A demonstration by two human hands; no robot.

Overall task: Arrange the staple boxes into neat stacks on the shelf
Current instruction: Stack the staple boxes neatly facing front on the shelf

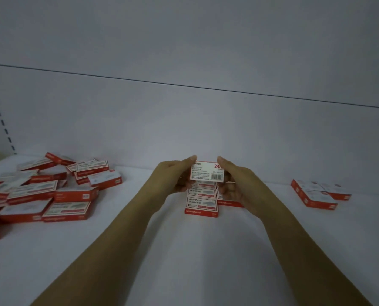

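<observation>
The fingers of both hands cover the held box's side edges and the back boxes of the stack beneath it. The loose pile at left is blurred and runs off the left edge. Print on the right group is too small to read.

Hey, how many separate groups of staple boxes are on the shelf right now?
3. A loose jumbled pile at the left, a tidy group in the middle beneath the hands, and a small group at the right. More may sit beyond the frame's left edge.
</observation>
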